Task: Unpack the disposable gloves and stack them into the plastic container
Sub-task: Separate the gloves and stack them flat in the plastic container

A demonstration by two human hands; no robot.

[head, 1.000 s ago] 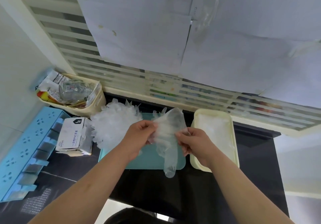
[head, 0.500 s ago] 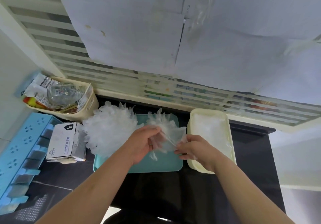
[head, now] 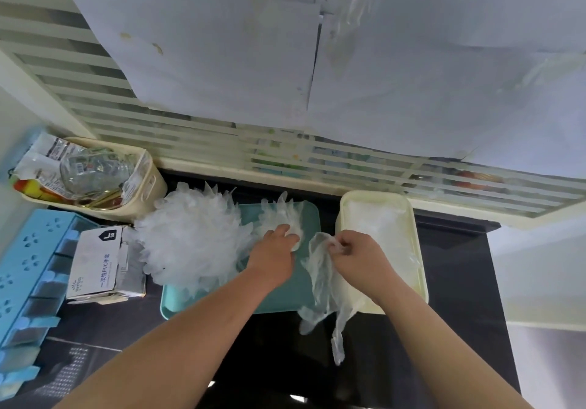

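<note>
Our right hand [head: 355,258] pinches the cuff of one clear glove [head: 322,285], which hangs limp past the teal tray's [head: 282,297] right front corner. Our left hand [head: 272,250] rests on a small bunch of gloves [head: 282,213] at the tray's back; we cannot tell whether its fingers grip it. A big heap of gloves [head: 193,237] spills over the tray's left edge. The cream plastic container [head: 419,250], with gloves inside, sits just right of the tray.

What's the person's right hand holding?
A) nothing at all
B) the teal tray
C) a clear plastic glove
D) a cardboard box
C: the right hand pinches the top of a limp clear glove, which hangs down from its fingers.
</note>
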